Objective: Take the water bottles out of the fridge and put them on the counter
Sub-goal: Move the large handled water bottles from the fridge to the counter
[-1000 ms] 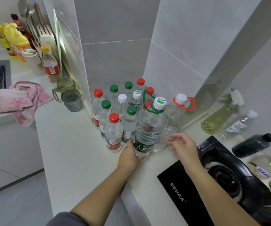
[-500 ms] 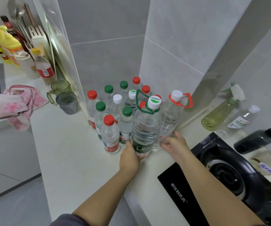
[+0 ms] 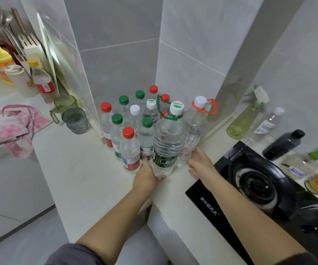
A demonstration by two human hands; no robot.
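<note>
The left hand (image 3: 147,175) grips the base of the green-handled water bottle (image 3: 166,142), standing on the counter (image 3: 74,169) beside the smaller water bottles (image 3: 129,150) — the right hand (image 3: 200,163), fingers loosely spread, holds nothing just beside the red-handled bottle (image 3: 192,129).

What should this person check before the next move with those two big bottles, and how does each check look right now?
1. Green-handled bottle upright on the counter: ok.
2. Left hand off that bottle: not ok, it grips the base.
3. Right hand free: ok, it is open and holds nothing.
4. Right hand clear of the red-handled bottle: cannot tell, it is very close.
5. Both big bottles off the stove: ok.
6. Fridge emptied of bottles: cannot tell, the fridge is out of view.
</note>
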